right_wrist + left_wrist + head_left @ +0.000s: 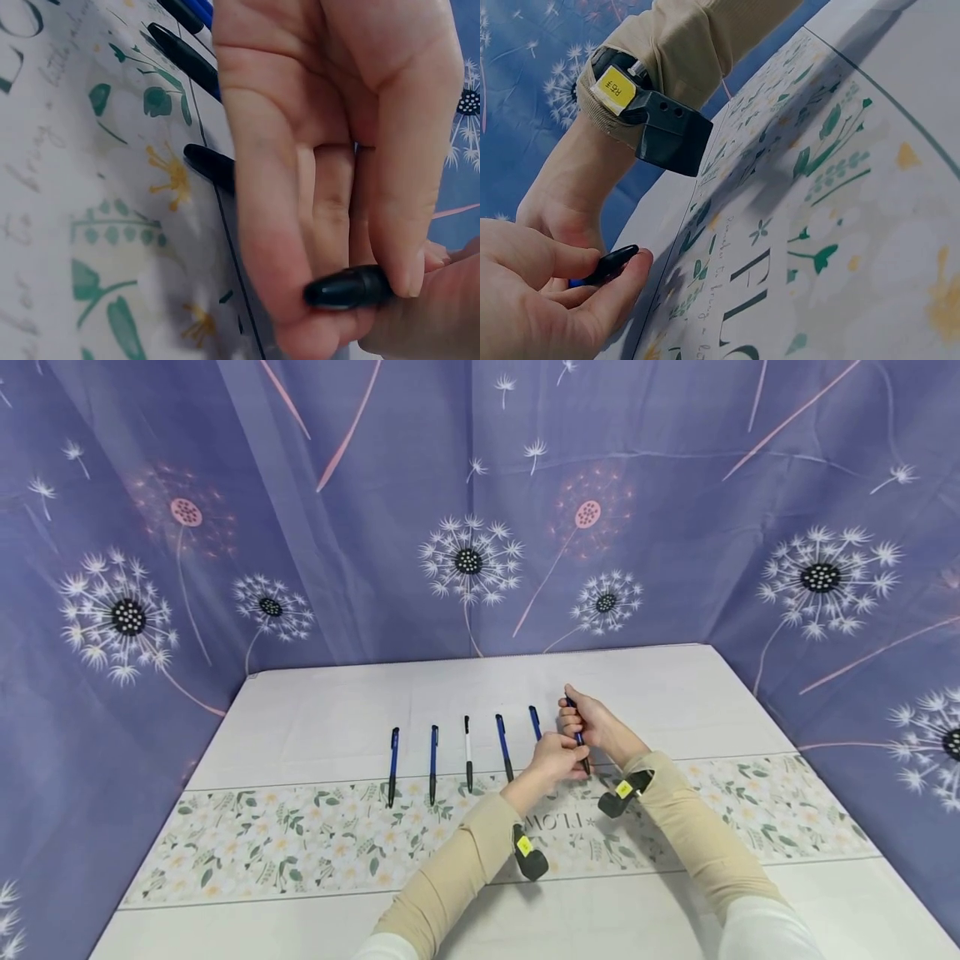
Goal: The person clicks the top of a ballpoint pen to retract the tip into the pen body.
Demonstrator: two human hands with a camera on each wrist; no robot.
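Note:
Both hands hold one blue ballpoint pen point(578, 737) with a black grip, tilted above the right end of a row of pens. My right hand point(590, 717) curls its fingers round the upper part, thumb at the top end. Lower down, my left hand point(553, 758) pinches the pen near its black tip point(615, 261) between thumb and fingers. In the right wrist view the left hand point(300, 150) fills the middle, with the black tip point(349, 288) poking out between its fingers. Nearest the left hand lies another blue pen point(535, 723), its lower part hidden behind that hand.
To the left, a blue pen point(504, 747), a white pen with black ends point(468, 752) and two more blue pens, one at the row's left end point(393, 767), lie roughly parallel. A floral strip point(300, 843) crosses the white table point(315, 710). A purple dandelion curtain point(375, 568) surrounds it.

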